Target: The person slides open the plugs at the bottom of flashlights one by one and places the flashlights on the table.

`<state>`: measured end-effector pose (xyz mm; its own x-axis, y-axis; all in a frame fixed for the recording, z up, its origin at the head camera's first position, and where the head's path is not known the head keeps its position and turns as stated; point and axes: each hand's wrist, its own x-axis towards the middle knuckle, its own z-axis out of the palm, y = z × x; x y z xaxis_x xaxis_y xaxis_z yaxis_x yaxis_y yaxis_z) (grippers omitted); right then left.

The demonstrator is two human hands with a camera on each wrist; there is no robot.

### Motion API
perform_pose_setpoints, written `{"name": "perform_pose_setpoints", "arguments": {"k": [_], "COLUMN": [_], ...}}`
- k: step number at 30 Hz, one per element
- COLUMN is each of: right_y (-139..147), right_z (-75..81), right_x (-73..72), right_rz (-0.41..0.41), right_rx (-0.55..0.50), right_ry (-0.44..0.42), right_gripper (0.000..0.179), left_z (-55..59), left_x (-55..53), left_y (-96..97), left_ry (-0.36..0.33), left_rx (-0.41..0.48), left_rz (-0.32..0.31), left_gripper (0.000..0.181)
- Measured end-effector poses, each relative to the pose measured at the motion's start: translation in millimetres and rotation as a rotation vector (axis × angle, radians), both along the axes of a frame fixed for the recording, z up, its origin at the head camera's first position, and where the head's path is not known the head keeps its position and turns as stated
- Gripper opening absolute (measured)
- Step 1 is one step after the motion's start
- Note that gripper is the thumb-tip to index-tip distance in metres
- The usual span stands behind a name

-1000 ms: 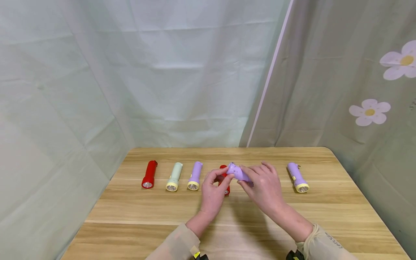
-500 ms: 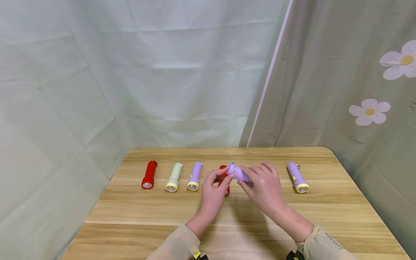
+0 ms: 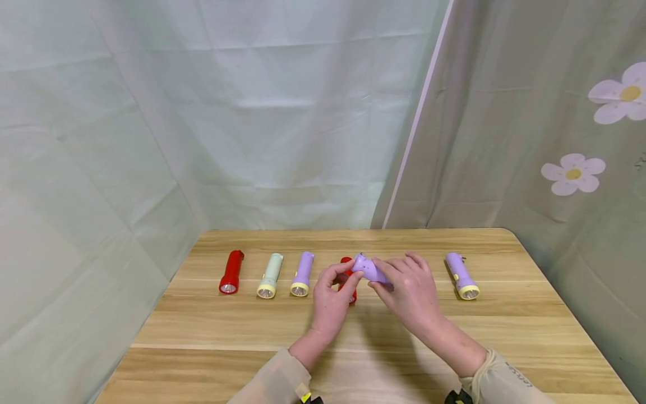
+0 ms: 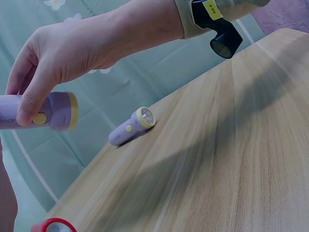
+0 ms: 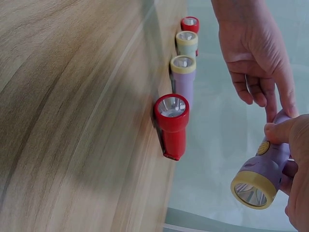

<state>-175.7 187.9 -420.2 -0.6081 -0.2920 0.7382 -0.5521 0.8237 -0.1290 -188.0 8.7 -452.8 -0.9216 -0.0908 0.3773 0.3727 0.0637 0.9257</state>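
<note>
A purple flashlight (image 3: 372, 270) with a yellow rim is held above the table, tilted. My left hand (image 3: 330, 306) pinches its tail end between thumb and fingers. Around its body, my right hand (image 3: 411, 289) grips nearer the head, and the thumb lies beside the yellow switch (image 4: 39, 118) in the left wrist view. The yellow-rimmed lens (image 5: 252, 191) shows in the right wrist view, with no light seen. Behind my left hand, a red flashlight (image 5: 172, 125) lies on the table, partly hidden in the head view.
On the wooden table (image 3: 227, 336), a red flashlight (image 3: 232, 272), a pale green one (image 3: 271, 275) and a purple one (image 3: 303, 274) lie in a row at left. Another purple flashlight (image 3: 461, 276) lies at right. Curtains (image 3: 303, 112) hang around the table.
</note>
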Motion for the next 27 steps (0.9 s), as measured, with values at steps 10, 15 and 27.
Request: {"name": "perform_pose_setpoints", "arguments": {"k": [10, 15, 27], "right_y": [-0.4, -0.4, 0.1], "right_z": [-0.5, -0.9, -1.4], "right_x": [-0.5, -0.4, -0.2], "right_rz": [0.001, 0.003, 0.005], "right_rx": [-0.003, -0.006, -0.006], "right_ry": [0.012, 0.01, 0.017], "right_gripper": [0.049, 0.048, 0.049], "left_z": [0.5, 0.9, -1.4], "left_x": [0.9, 1.6, -0.2], "left_y": [-1.0, -1.8, -1.7], "left_ry": [-0.015, -0.01, 0.017], "left_rx": [-0.014, -0.023, -0.026], "left_rz": [-0.014, -0.018, -0.016], "left_gripper": [0.029, 0.03, 0.03]}}
